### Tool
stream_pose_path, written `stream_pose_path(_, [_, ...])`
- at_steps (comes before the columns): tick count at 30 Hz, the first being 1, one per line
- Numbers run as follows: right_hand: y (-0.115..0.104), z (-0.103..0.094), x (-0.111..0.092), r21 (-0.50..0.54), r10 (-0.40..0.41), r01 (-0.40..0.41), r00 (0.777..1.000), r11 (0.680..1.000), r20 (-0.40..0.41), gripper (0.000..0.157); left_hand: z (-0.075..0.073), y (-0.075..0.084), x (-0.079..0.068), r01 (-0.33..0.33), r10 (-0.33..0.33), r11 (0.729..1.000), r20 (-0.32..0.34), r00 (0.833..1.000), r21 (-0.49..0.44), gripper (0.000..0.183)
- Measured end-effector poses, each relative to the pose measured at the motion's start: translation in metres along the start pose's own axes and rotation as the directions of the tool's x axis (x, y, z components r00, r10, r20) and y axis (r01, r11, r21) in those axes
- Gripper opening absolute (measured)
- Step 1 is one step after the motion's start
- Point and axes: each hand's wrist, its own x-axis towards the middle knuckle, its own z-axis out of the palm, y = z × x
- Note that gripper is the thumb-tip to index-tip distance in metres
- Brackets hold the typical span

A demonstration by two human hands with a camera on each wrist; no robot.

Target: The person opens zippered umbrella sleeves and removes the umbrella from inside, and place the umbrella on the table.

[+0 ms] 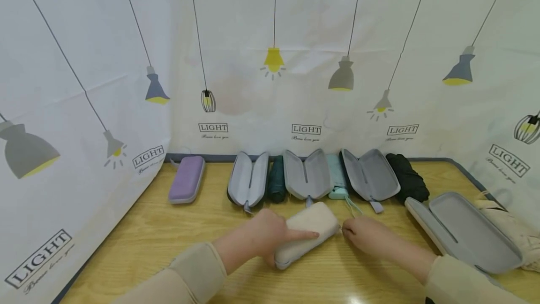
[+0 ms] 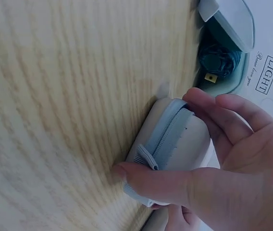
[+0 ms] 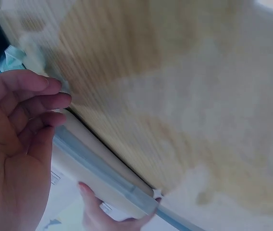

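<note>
A cream zip case (image 1: 311,229) with a pale grey-blue zipper band lies closed on the wooden table. My left hand (image 1: 270,233) grips its near left end, index finger stretched across the top; in the left wrist view the thumb presses beside a ribbed fabric tab (image 2: 146,157). At the opposite end, my right hand (image 1: 367,233) has its fingers bent and its thumb tip against a finger. It seems to pinch the zipper pull, mostly hidden by the fingertips. The grey-blue zipper band (image 3: 91,161) runs from those fingertips toward the left hand in the right wrist view.
Three open grey-lined cases (image 1: 307,175) stand along the back, with a dark teal folded umbrella (image 1: 276,179), a mint one (image 1: 337,177) and a black one (image 1: 407,177) among them. A purple case (image 1: 187,179) lies left. Another open case (image 1: 476,233) and a beige patterned bundle (image 1: 510,229) lie right.
</note>
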Motion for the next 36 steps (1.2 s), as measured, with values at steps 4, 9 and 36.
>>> stream_pose_path(4, [-0.007, 0.005, -0.004, -0.014, -0.026, 0.026, 1.000, 1.000, 0.006, 0.022, 0.003, 0.003, 0.001, 0.016, -0.017, 0.999, -0.008, 1.000, -0.046, 0.110])
stream_pose_path(9, [-0.018, 0.009, -0.007, -0.022, -0.072, 0.072, 0.997, 0.997, 0.014, 0.021, 0.003, 0.009, 0.001, 0.034, -0.038, 0.994, -0.035, 0.999, -0.102, 0.109])
stream_pose_path(36, [-0.041, 0.022, -0.033, -0.004, -0.259, 0.262, 0.957, 0.965, 0.133, 0.018, -0.009, 0.052, 0.014, 0.251, -0.259, 0.956, -0.032, 0.965, -0.149, 0.115])
